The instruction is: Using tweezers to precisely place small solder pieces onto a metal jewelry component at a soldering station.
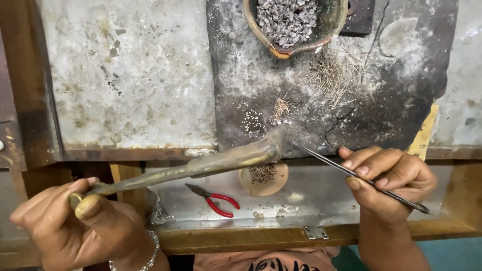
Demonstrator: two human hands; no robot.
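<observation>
Left hand: the left hand [75,221] sits at the lower left of the frame, fingers curled tight around the near end of a blowpipe, thumb pressed on top.
Blowpipe: the blowpipe [201,165] is a long brass-coloured tube running from the lower left up toward the middle of the frame, its bent tip ending just below the small beads.
Right hand: the right hand [391,180] is at the lower right, fingers pinched narrow around a pair of tweezers, held like a pen.
Tweezers: the tweezers [326,161] are thin and dark, slanting from the right hand up and left, their point close to the blowpipe tip but apart from it.
Beads: small pale beads [252,120] lie in a loose cluster on the slab, just above the blowpipe tip.
Slab: a dark, scorched slab [401,90] fills the upper middle and right, cracked near its lower edge.
Wire bits: short thin wire bits [334,75] are scattered on the slab at upper right of centre.
Bowl: a clay bowl [329,30] at the top centre holds grey metal pieces.
Small dish: a small dish [263,183] with brownish bits sits under the blowpipe, low in the centre.
Pliers: red-handled pliers [215,199] lie left of the small dish in the metal tray [311,195].
Bracelet: a silver bracelet [148,258] circles the left wrist.
</observation>
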